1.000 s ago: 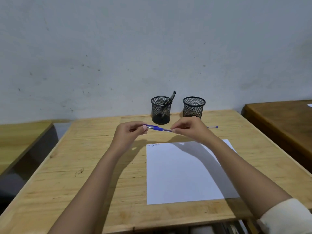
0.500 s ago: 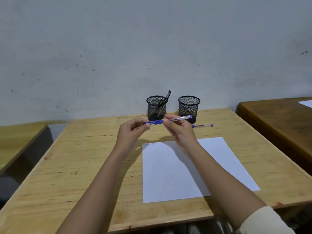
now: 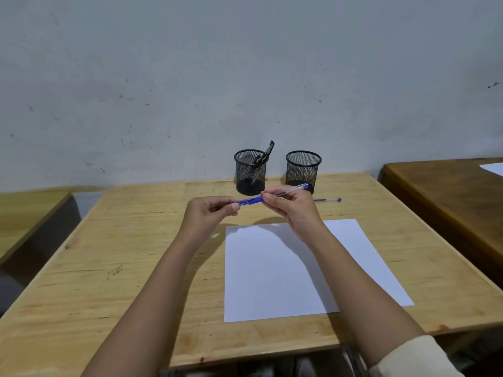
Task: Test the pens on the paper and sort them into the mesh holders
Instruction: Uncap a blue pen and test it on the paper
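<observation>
A wooden bench (image 3: 136,268) stands against a scuffed grey wall, with a darker table at the right edge of view.

Left hand (image 3: 209,213): its grip is pinched on the blue capped end of the pen (image 3: 272,195). Right hand (image 3: 292,210): its grip is closed on the clear barrel of the same pen, thumb and forefinger at the point where cap meets barrel. The pen is held level in the air between the two hands, above the bench and just short of the holders.

Judgement: the step in hand appears to be uncapping the pen before the test. To do it well, pull straight along the barrel, keep the right hand steady, and do not bend the barrel. Retain the cap in the left hand for refitting.

The paper (image 3: 272,268) lies flat below the right forearm, with a short scribble at its top left corner; the rest is blank and available for testing.

Behind the hands stand two mesh holders. The left holder (image 3: 250,172) contains dark pens leaning right; the right holder (image 3: 303,168) shows no pens above its rim. A second pen (image 3: 328,200) lies on the bench beside the right holder, apart from the hands.

Obstructions: none on the paper. The right holder sits close behind the held pen's far end; a sharp pull could knock it.
</observation>
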### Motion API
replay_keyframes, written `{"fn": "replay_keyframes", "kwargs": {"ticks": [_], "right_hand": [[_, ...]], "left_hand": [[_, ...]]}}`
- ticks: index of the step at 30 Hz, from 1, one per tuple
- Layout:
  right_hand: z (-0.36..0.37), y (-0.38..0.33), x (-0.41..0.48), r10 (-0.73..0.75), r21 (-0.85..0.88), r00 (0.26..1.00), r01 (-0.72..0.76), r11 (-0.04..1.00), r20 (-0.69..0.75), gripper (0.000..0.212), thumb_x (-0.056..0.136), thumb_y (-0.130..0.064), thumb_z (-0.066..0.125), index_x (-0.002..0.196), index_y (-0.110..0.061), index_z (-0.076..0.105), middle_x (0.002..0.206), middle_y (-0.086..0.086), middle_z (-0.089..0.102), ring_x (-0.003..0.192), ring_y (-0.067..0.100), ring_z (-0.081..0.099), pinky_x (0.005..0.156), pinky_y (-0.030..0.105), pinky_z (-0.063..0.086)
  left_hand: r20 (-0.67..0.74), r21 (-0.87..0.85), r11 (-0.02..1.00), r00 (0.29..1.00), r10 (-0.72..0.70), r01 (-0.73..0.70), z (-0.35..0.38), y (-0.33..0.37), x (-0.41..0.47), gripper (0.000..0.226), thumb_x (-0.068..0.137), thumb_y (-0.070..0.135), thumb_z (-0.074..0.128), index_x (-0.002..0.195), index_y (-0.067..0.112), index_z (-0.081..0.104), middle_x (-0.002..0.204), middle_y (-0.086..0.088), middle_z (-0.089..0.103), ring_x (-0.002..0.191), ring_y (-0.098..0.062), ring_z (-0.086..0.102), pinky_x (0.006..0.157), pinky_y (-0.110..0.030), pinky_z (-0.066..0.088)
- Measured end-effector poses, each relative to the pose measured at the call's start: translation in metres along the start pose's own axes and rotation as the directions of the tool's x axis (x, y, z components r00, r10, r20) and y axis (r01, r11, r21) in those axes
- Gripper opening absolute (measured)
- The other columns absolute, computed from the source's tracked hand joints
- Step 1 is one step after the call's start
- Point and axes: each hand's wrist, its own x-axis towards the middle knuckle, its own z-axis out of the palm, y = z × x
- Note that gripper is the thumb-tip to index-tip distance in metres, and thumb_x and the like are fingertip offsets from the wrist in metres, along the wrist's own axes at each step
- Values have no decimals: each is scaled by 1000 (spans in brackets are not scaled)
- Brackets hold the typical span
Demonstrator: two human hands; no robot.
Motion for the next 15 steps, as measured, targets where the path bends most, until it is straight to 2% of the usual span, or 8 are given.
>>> {"fn": "replay_keyframes", "kwargs": {"ticks": [4,6,8,10,11,13,15], "right_hand": [[4,5,-1,5,-51,1000,-4,999,4,11,75,7,67,81,-1,70,74,2,73,78,15,69,77,23,57],[0,1,-2,-26,-127,1000,25,992,-12,10,77,5,66,83,-3,69,69,-5,71,72,7,66,69,15,54],[-25,-15,0,-91,-142,985,70,987,-147,8,74,-3,71,80,-9,70,62,-11,67,63,0,60,62,10,47],[-61,-34,-1,-98,19,957,107,994,-272,17,57,-14,81,71,-13,73,66,-8,69,68,3,65,67,12,51],[-70,-40,-1,-91,86,954,120,989,-285,21,52,-18,81,70,-12,73,69,-6,71,72,4,67,70,13,52],[-67,-31,2,-56,125,957,94,988,-283,17,63,-11,76,78,-7,69,72,-4,71,74,5,68,72,13,54],[-48,-12,3,-16,126,963,51,991,-271,8,79,2,64,85,-4,64,76,-4,72,74,5,68,73,13,55]], "left_hand": [[14,24,1000,1000,-16,15,3,-1,-1,13,77,8,72,83,20,73,70,8,73,68,-8,69,73,-18,55],[-14,10,1000,1000,-20,20,0,1,-5,11,79,7,70,86,14,73,69,8,72,66,-7,67,68,-16,53],[-180,-104,991,978,-107,89,-30,-6,-10,12,82,4,65,93,5,69,71,1,70,63,-5,65,61,-17,51],[-332,-155,980,928,-172,126,-74,-26,-17,8,82,5,66,88,5,70,69,0,71,62,-5,65,69,-28,51],[-357,-126,981,916,-186,150,-87,-32,-19,6,80,6,68,83,9,72,67,1,72,63,-6,66,74,-32,50],[-316,-49,978,925,-209,205,-85,-38,-19,8,78,5,71,80,12,74,71,-2,73,69,-11,66,77,-32,50],[-243,3,978,949,-200,207,-62,-40,-18,8,77,5,72,80,13,74,80,-5,73,77,-15,67,76,-22,53]]}}
